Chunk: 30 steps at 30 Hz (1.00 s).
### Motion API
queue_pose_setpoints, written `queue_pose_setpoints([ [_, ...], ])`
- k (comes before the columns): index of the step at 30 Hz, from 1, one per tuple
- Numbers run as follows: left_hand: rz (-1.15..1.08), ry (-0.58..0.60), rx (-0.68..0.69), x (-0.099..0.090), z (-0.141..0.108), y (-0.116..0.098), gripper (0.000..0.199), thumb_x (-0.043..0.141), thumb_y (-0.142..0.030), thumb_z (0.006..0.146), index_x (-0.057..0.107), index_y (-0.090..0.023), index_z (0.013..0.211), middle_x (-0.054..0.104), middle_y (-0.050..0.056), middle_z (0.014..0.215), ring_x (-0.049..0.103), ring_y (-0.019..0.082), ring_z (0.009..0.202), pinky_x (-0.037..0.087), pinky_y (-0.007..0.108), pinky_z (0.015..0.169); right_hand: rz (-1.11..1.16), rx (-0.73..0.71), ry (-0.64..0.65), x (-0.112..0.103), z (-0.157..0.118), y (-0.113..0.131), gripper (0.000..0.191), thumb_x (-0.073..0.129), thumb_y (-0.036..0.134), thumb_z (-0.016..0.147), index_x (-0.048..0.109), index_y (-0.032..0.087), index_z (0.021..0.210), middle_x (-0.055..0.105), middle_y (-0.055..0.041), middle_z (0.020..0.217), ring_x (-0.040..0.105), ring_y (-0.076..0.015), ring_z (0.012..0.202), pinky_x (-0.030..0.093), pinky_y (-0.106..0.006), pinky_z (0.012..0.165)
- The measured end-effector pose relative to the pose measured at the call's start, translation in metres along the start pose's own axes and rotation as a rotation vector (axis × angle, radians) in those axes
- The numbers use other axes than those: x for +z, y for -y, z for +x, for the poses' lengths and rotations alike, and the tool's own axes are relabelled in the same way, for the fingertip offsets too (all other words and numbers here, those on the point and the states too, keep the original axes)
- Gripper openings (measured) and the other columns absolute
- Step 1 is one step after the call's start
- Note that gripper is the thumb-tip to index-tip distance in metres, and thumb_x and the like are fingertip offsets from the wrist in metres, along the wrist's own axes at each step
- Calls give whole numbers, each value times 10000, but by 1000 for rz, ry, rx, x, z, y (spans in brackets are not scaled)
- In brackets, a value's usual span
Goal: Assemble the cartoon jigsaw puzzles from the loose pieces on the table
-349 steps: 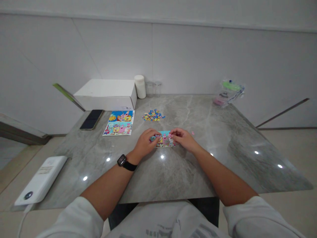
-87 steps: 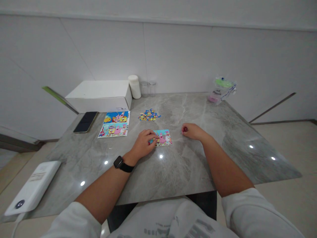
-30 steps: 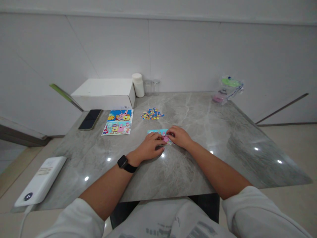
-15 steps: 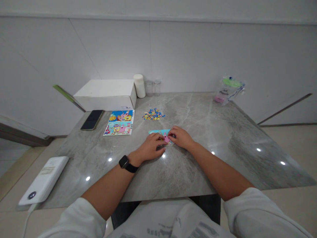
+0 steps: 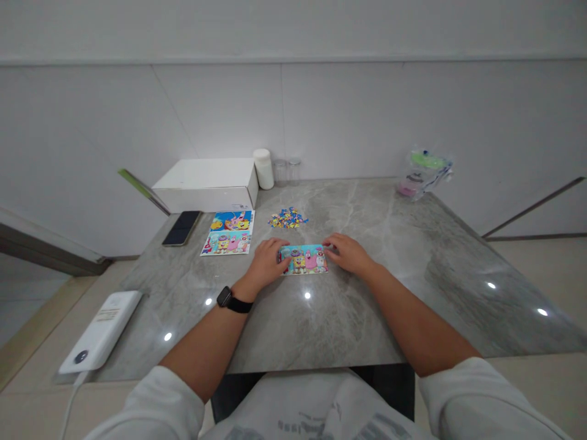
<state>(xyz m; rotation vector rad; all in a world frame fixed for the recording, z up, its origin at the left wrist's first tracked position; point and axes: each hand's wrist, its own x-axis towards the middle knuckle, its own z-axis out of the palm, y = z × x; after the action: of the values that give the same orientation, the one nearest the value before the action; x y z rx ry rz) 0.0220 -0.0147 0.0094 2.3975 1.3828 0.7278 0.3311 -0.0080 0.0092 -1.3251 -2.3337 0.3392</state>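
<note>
A small rectangular jigsaw puzzle (image 5: 305,260) with cartoon figures on a light blue ground lies flat on the table in front of me. My left hand (image 5: 266,261) is at its left end, thumb and fingers apart, touching the edge and covering part of that side. At the right end, my right hand (image 5: 349,252) has its thumb and fingertips by the upper corner, the fingers spread. Beyond the puzzle is a heap of loose jigsaw pieces (image 5: 288,218). A printed picture sheet (image 5: 228,233) to the left shows similar figures.
On the grey marbled table (image 5: 367,318) a phone (image 5: 182,228) lies beside a white box (image 5: 206,183). A white bottle (image 5: 263,169) and two clear glasses (image 5: 293,172) stand at the back. A plastic bag (image 5: 422,174) is back right, a white power bank (image 5: 101,333) front left.
My hands have moved apart, from over the puzzle to its two ends, leaving its picture mostly uncovered. The camera view has tilted and shifted slightly.
</note>
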Motion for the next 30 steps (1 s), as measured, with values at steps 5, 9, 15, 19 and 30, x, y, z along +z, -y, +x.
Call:
queue_pose_setpoints([
  [5, 123, 116, -19, -17, -5, 32, 596, 804, -507, 839, 663, -248, 1358, 580, 135, 1473, 539, 357, 1367, 410, 547, 1191, -85, -68, 157, -16, -2, -1, 220, 741, 311, 907, 742, 223, 1109, 732, -99, 1209, 659, -263, 1158, 469, -387, 1037],
  [9, 138, 204, -19, -19, -11, 47, 736, 850, -574, 778, 637, -295, 1425, 473, 136, 1598, 445, 388, 1472, 334, 583, 1248, -150, -41, 228, -18, -4, 6, 282, 783, 427, 883, 758, 254, 1104, 732, -90, 1272, 657, -286, 1197, 459, -402, 1029],
  [15, 105, 243, 28, -18, -11, 52, 736, 847, -585, 776, 646, -339, 1440, 436, 111, 1630, 386, 393, 1514, 290, 591, 1270, -201, 8, 263, -16, -5, 13, 333, 789, 457, 873, 759, 264, 1144, 723, -80, 1321, 640, -299, 1242, 432, -415, 1055],
  [19, 107, 256, 25, -20, -11, 51, 735, 847, -587, 783, 649, -340, 1447, 429, 117, 1638, 375, 394, 1525, 284, 592, 1274, -202, -1, 260, -15, -6, 13, 337, 791, 440, 877, 758, 272, 1167, 722, -84, 1332, 642, -296, 1241, 431, -412, 1058],
  [30, 137, 258, -61, -14, -7, 34, 733, 886, -561, 755, 657, -382, 1427, 436, 127, 1645, 315, 454, 1565, 186, 744, 1253, -217, -21, 223, -17, -10, 11, 296, 809, 348, 867, 756, 279, 1150, 726, -98, 1301, 651, -314, 1211, 469, -425, 1016],
])
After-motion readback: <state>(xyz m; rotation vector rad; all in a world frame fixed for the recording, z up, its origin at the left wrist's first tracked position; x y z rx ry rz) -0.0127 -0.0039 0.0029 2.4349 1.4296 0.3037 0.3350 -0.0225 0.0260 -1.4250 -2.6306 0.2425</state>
